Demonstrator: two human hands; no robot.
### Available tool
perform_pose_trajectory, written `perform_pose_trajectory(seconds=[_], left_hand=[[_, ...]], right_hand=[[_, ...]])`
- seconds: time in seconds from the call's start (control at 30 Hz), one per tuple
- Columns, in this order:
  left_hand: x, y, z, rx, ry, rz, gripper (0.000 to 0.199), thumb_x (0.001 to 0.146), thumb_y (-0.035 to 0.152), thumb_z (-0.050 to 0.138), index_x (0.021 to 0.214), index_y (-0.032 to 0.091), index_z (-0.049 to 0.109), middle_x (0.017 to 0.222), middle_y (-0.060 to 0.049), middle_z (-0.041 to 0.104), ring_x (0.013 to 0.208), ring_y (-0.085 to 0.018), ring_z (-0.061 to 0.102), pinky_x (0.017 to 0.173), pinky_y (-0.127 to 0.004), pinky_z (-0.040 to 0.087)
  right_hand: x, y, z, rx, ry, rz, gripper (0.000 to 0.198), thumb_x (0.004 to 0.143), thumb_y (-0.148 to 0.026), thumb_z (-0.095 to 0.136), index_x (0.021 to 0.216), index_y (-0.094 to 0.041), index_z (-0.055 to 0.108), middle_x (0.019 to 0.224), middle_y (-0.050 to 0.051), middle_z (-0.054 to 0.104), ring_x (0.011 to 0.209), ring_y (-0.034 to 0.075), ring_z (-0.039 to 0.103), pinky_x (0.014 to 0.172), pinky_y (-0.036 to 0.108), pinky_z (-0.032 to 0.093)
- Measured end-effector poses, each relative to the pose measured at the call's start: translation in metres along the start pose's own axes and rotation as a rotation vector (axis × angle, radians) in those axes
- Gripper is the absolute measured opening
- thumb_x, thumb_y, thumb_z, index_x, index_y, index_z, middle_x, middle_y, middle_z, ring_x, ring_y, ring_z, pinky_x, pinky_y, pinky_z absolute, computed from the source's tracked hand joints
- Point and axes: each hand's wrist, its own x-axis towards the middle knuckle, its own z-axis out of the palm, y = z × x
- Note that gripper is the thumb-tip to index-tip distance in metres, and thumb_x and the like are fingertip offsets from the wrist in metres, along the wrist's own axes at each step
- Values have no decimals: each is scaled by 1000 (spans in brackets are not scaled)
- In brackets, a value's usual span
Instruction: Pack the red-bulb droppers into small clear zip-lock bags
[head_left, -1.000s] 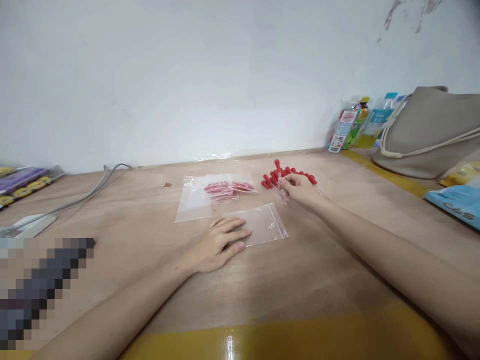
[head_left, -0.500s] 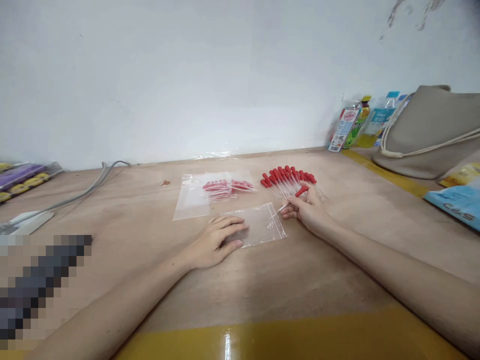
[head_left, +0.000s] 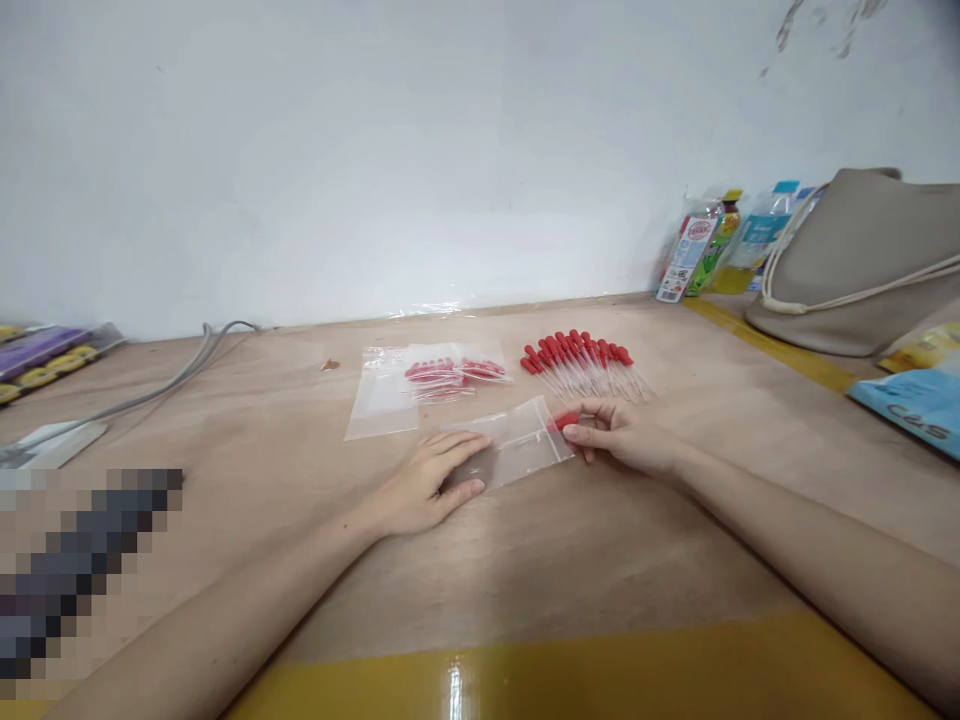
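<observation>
My left hand (head_left: pixel 431 485) lies on the near end of a clear zip bag (head_left: pixel 517 452), fingers spread, pressing its left end to the table. Between the thumb and fingers of my right hand (head_left: pixel 626 437) is the red bulb of a dropper (head_left: pixel 564 422). Its thin clear stem points left into the open end of the bag, which is slightly raised. Just behind my right hand, several red-bulbed droppers (head_left: pixel 577 350) lie fanned out in a pile. Filled bags with red-bulbed droppers (head_left: pixel 435 374) rest behind the left hand, partly over a flat clear bag (head_left: pixel 384 405).
Drink bottles (head_left: pixel 761 240) and a grey drawstring bag (head_left: pixel 855 265) stand at the right rear, with a blue packet (head_left: pixel 911 405) in front. On the left are a grey cable (head_left: pixel 161 385) and yellow-purple packages (head_left: pixel 49 355). Yellow tape (head_left: pixel 600 665) runs along the front edge.
My right hand has lowered and turned, bringing the dropper from above the bag's mouth into it. The bag's open end has lifted a little. My left hand stays in place.
</observation>
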Motion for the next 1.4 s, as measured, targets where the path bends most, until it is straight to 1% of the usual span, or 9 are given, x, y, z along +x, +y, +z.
perform_pose_trajectory(seconds=[0.2,0.37,0.53,0.73,0.87,1.1,1.17,1.3,1.4], left_hand=[[0,0,-1,-1,-14,28,42,90,32,46,131,24,42,129,-8,50,120,-22,45,101,-42,37],[1,0,-1,10,-37,27,42,91,32,45,132,26,41,131,-7,48,121,-22,44,101,-42,37],[2,-2,0,40,-49,42,43,91,32,45,133,25,41,133,-8,47,123,-23,42,102,-45,35],[1,-3,-1,-80,-5,9,43,90,31,47,132,23,42,134,-7,47,123,-22,43,102,-41,37],[0,-8,1,-151,74,-10,36,88,31,51,123,23,52,127,-6,54,118,-21,48,98,-37,42],[1,-11,3,-204,11,-55,34,85,33,55,117,22,59,127,-8,54,113,-24,53,83,-34,52],[1,-11,3,-219,18,-67,33,84,33,55,115,21,60,126,-9,54,113,-24,53,80,-33,53],[2,-11,5,-205,63,-47,30,84,31,57,111,20,62,119,-8,59,113,-23,53,90,-37,48],[3,-10,5,-199,94,-37,26,84,32,57,106,19,61,114,-8,62,109,-21,56,92,-37,45]], right_hand=[[0,-9,9,-372,-17,-358,19,73,-33,64,86,-19,69,89,4,53,66,8,49,55,21,42],[2,-11,7,-568,-113,-451,20,77,-33,60,90,-22,71,89,5,57,77,13,54,65,24,43],[4,-6,10,-480,-269,-280,33,81,-41,55,97,-16,68,82,5,64,67,11,55,62,25,44],[10,3,10,-161,-77,-112,32,68,-44,67,82,-16,58,78,4,67,58,9,54,58,24,44],[12,2,9,-131,33,-71,36,62,-45,72,70,-17,51,71,2,66,57,10,55,54,23,43],[7,-5,4,-408,-223,-180,27,73,-40,60,74,-15,66,76,3,64,70,12,57,63,24,43],[8,-4,1,-456,-94,-147,25,74,-38,58,78,-14,65,71,2,63,63,11,54,58,23,41],[14,-6,-7,-659,319,-131,19,74,-29,54,79,-13,62,63,1,60,54,10,50,52,22,37],[28,-15,-12,-965,451,-228,13,73,-23,53,75,-15,62,70,3,63,61,12,53,57,23,37]])
